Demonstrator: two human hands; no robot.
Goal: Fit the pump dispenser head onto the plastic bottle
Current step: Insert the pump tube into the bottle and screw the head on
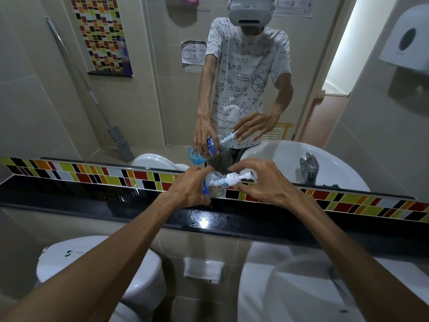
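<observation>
A clear plastic bottle (214, 184) with a blue label lies tilted, neck pointing right, above the black ledge. My left hand (189, 188) grips its body. The white pump dispenser head (236, 178) sits at the bottle's neck, its tube reaching inside the bottle. My right hand (260, 182) holds the pump head with the fingertips at its collar, fingers spread above the nozzle. The mirror behind repeats both hands and the bottle.
A glossy black ledge (116, 201) with a wet patch runs under the hands, backed by a coloured tile strip (92, 175) and a large mirror. Below are a white toilet (92, 259) at left and a white basin (290, 282) at right. A paper dispenser (408, 38) hangs on the right wall.
</observation>
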